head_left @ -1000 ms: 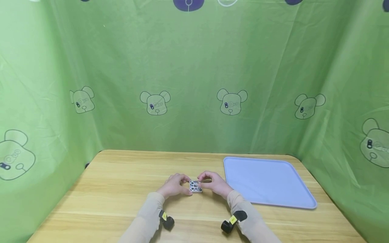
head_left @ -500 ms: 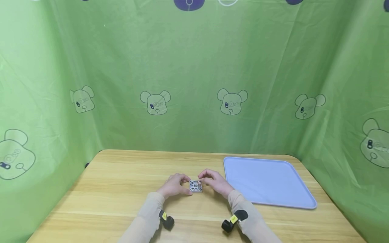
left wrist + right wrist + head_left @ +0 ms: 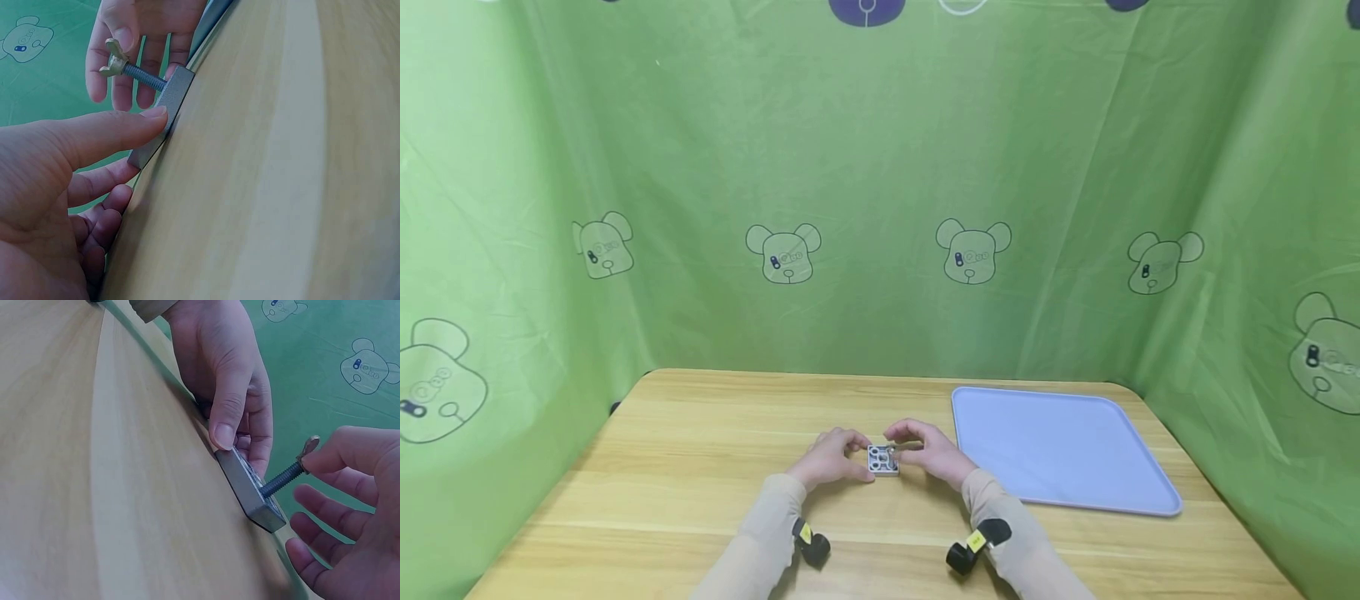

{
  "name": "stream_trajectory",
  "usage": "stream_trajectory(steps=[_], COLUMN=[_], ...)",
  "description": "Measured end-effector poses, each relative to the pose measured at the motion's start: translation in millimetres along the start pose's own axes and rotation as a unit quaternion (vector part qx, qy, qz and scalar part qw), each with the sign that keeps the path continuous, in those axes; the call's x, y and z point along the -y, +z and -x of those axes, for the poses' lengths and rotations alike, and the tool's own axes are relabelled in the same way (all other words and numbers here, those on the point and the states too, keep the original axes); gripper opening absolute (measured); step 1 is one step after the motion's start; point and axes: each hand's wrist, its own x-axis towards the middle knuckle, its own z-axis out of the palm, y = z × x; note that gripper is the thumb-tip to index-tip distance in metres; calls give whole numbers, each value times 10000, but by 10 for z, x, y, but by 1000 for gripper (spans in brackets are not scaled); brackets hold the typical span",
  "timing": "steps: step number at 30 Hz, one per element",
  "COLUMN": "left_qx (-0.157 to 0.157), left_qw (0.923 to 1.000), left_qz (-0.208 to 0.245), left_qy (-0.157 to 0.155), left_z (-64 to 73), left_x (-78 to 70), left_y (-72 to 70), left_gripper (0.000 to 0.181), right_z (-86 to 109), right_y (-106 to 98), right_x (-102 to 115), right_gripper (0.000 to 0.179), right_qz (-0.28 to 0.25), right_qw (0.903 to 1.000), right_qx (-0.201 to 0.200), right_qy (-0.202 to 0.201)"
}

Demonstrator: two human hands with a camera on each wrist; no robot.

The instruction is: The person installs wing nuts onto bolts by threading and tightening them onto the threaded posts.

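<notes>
On the table lies a small square grey metal block (image 3: 882, 471) with round holes in its top. My left hand (image 3: 829, 458) pinches its left side, thumb on the near edge (image 3: 153, 128) and fingers at the far one. A threaded bolt (image 3: 282, 481) stands up from the block's right part. At the bolt's free end sits a brass-coloured wing nut (image 3: 307, 453), also plain in the left wrist view. My right hand (image 3: 931, 454) pinches this wing nut between thumb and index finger, its other fingers loosely extended. The index fingertip is partly hidden behind the thumb in the right wrist view.
A pale blue tray (image 3: 1067, 450) lies on the wooden table (image 3: 715, 433), right of and beyond my right hand. Green curtains (image 3: 880, 167) with bear prints hang behind the table and at both sides. Small black cameras are strapped to both wrists.
My right thumb and index finger let go of the wing nut, drew slightly back, then closed round it again. The left hand and the block have stayed in place.
</notes>
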Motion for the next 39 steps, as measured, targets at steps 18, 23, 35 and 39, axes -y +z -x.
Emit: stream_trajectory(steps=[18,23,35,39], left_qx=[0,9,-8,-11], left_qw=[10000,10000,10000,10000], left_qz=[-68,-67,10,36], left_qy=[-3,12,-2,5], left_z=[-9,-14,13,12], left_x=[8,13,-14,-18], left_y=[-7,-6,-5,-9], left_gripper=[53,52,53,53], right_z=[21,-11,4,6], right_y=[25,30,10,-5], right_x=[59,-14,28,31], right_gripper=[19,21,24,21], right_qz=[108,94,27,2], right_qw=[9998,9999,9995,9996], right_qx=[-20,-131,-252,-277], right_qy=[-186,-37,188,104])
